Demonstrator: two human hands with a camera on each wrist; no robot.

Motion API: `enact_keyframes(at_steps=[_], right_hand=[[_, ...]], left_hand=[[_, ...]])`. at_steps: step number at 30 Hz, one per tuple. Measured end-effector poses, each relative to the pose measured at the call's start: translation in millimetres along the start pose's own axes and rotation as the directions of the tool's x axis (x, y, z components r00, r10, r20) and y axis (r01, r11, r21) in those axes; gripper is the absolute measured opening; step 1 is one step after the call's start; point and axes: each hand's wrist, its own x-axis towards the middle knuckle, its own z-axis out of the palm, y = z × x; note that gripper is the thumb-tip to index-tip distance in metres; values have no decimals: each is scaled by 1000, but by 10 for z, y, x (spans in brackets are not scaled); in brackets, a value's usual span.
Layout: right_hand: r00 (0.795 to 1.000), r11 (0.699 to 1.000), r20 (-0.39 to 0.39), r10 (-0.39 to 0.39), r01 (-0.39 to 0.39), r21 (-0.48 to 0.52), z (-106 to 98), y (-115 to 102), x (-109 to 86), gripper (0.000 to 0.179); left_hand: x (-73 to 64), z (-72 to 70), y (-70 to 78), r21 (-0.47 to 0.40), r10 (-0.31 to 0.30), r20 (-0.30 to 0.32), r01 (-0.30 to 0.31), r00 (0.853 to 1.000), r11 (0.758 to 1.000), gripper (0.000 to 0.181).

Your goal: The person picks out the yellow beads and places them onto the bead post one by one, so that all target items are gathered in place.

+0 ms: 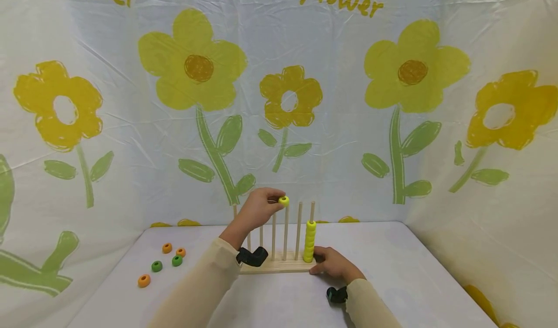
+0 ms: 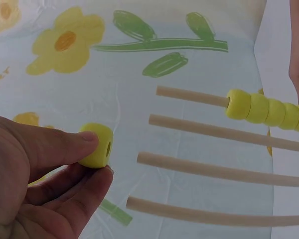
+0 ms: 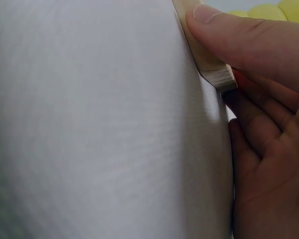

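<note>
My left hand (image 1: 258,209) pinches a yellow bead (image 2: 100,152) between thumb and fingertips. In the head view this bead overlaps the top of one peg; in the left wrist view it is apart from the peg tips, its hole facing their side. Several upright pegs (image 1: 286,236) rise from a wooden base (image 1: 279,267). The rightmost peg carries a stack of yellow beads (image 1: 310,243), with its top bare. With thumb on the front edge, my right hand (image 1: 334,263) grips the right end of the base. My left forearm hides the base's left part.
Loose beads lie left on the white table (image 1: 296,299): orange ones, such as the front orange bead (image 1: 144,281), and two green ones, including the nearer green bead (image 1: 157,266). Behind the rack hangs a flower-printed cloth (image 1: 331,173). Black wrist cameras sit on both wrists.
</note>
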Motion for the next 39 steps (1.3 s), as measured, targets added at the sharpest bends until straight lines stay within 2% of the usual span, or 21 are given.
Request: enact_keyframes(at_steps=[15, 23, 30, 39], right_hand=[[1000, 1000, 12, 9, -9, -2, 32, -43, -69, 65], [999, 1000, -32, 22, -23, -13, 31, -27, -76, 63], [999, 999, -29, 36, -36, 6, 38, -37, -37, 62], [998, 997, -25, 62, -61, 36, 56, -36, -26, 58]], left_hand=[[87, 215, 120, -6, 7, 26, -7, 1000, 1000, 33], [110, 326, 191, 1, 18, 38, -18, 999, 1000, 32], [113, 311, 176, 58, 18, 24, -19, 1000, 998, 32], [122, 335, 174, 34, -13, 8, 13, 1000, 999, 33]])
